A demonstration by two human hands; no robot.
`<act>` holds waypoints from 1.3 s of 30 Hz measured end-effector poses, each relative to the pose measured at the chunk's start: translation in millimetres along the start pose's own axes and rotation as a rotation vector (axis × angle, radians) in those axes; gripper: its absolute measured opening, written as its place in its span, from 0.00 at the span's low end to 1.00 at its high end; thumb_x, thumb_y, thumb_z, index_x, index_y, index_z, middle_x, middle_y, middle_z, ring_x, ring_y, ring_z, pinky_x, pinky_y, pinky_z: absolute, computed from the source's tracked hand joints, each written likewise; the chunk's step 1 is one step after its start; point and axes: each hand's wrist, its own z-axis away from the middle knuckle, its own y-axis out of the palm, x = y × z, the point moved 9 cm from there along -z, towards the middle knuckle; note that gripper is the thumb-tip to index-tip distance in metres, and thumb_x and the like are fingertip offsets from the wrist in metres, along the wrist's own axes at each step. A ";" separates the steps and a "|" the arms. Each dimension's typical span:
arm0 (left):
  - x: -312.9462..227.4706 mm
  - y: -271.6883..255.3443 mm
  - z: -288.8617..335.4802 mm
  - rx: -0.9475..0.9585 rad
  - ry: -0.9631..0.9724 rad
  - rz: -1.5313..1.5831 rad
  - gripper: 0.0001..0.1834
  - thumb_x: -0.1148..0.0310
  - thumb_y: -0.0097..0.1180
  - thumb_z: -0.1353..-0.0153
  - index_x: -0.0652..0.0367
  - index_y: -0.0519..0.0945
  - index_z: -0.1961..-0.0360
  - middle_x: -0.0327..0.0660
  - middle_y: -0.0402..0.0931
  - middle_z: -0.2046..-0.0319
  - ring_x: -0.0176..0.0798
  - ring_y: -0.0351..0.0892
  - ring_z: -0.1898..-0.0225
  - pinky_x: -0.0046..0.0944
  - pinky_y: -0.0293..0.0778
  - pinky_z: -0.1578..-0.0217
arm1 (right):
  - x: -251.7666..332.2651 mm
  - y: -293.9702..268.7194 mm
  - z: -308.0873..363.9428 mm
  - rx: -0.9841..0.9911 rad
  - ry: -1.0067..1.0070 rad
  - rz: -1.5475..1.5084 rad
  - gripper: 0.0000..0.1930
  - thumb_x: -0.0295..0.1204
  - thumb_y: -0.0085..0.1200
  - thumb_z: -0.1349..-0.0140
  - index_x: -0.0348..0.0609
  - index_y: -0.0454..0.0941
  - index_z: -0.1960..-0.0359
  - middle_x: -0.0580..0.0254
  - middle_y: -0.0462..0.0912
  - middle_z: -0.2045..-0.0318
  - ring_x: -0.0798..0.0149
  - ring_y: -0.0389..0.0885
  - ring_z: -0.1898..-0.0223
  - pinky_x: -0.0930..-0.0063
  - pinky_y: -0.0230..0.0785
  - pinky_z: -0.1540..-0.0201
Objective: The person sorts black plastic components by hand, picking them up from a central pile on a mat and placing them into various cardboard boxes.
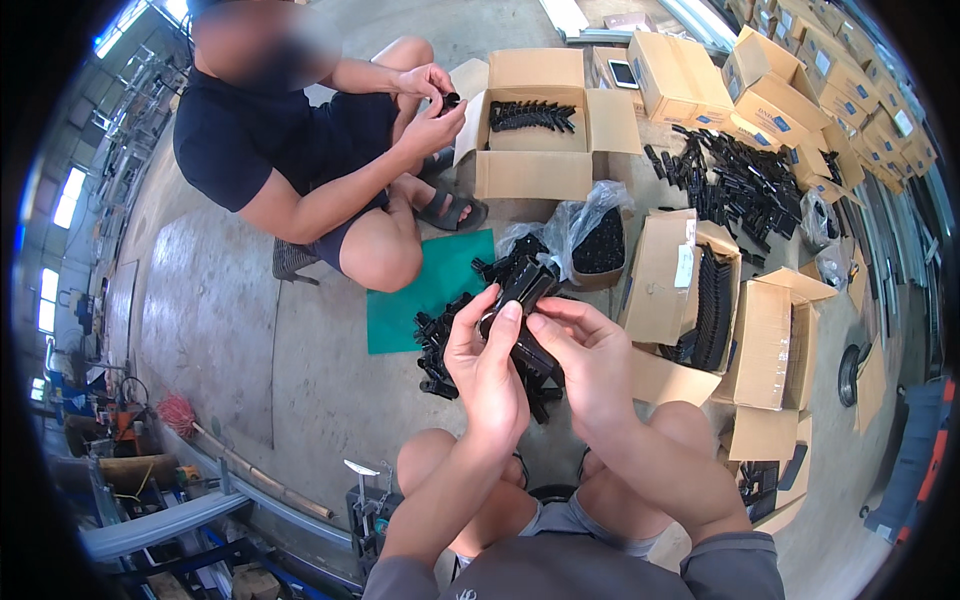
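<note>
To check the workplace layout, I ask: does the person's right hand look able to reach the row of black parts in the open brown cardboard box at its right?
Probably yes: the row of black parts lies exposed in the box beside the right hand, though that hand likely must first release the glossy black piece.

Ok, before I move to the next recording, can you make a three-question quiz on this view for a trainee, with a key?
1. True or false: the person's left hand and right hand both hold black hardware.
2. Which colour is the flat mat?
A. red
B. green
C. white
3. What lies inside the open cardboard box next to the co-worker?

Key: 1. True. 2. B. 3. A row of black parts.
</note>
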 end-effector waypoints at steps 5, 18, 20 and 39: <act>-2.9 0.7 -0.9 0.014 0.038 -0.015 0.15 0.76 0.58 0.32 0.63 0.77 0.45 0.47 0.81 0.53 0.38 0.81 0.53 0.38 0.78 0.49 | -1.3 -1.5 -2.3 0.000 -0.027 0.070 0.09 0.21 0.63 0.36 0.32 0.84 0.56 0.60 0.85 0.60 0.74 0.82 0.61 0.83 0.75 0.58; -4.0 5.2 -1.1 0.039 0.051 -0.023 0.15 0.77 0.58 0.32 0.63 0.77 0.45 0.46 0.81 0.53 0.36 0.81 0.54 0.36 0.78 0.50 | 2.8 -2.5 -4.4 0.009 -0.209 0.211 0.08 0.27 0.62 0.34 0.33 0.84 0.59 0.61 0.82 0.58 0.75 0.79 0.61 0.81 0.70 0.57; -5.6 5.6 0.2 0.044 0.055 -0.024 0.15 0.76 0.58 0.32 0.62 0.77 0.45 0.46 0.81 0.53 0.35 0.81 0.54 0.36 0.78 0.51 | 2.7 -1.8 -3.0 0.016 -0.207 0.201 0.08 0.26 0.62 0.34 0.33 0.84 0.58 0.61 0.82 0.57 0.74 0.79 0.60 0.81 0.70 0.57; -0.3 3.0 -3.1 0.034 0.050 -0.025 0.14 0.77 0.60 0.34 0.63 0.78 0.47 0.46 0.82 0.55 0.35 0.82 0.56 0.36 0.79 0.53 | 21.1 1.4 0.4 0.032 -0.411 0.460 0.07 0.26 0.60 0.34 0.32 0.82 0.62 0.57 0.82 0.62 0.66 0.81 0.62 0.74 0.72 0.57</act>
